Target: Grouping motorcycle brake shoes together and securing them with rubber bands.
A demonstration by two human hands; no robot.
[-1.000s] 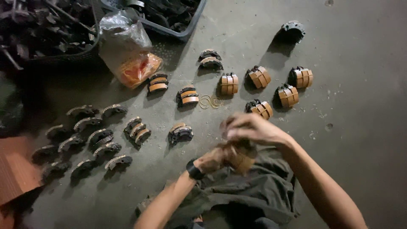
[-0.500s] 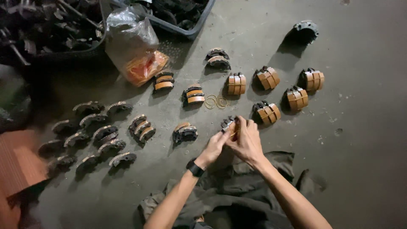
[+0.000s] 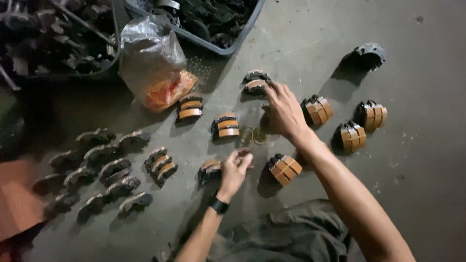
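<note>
Several sets of orange-and-black brake pads lie on the concrete floor. My right hand (image 3: pixel 284 114) reaches forward with its fingers spread, covering one set in the middle row, just below another set (image 3: pixel 256 81). My left hand (image 3: pixel 235 167), with a black wristband, hovers low with fingertips pinched together; whether something small is between them is not clear. It sits between a pad set (image 3: pixel 209 171) on its left and another set (image 3: pixel 284 169) on its right. Thin wire rings (image 3: pixel 252 136) lie on the floor between my hands.
More orange pad sets (image 3: pixel 316 109) (image 3: pixel 371 114) (image 3: pixel 350 136) lie right of my arm, and a dark part (image 3: pixel 366 53) sits farther back. Worn dark pads (image 3: pixel 102 170) lie in rows at left. A plastic bag (image 3: pixel 155 73) and a crate of parts (image 3: pixel 208 24) stand behind.
Both hands held one pad set near my lap, lowered it to the floor and let go. My right hand has since reached forward to the middle row; my left hand stayed low.
</note>
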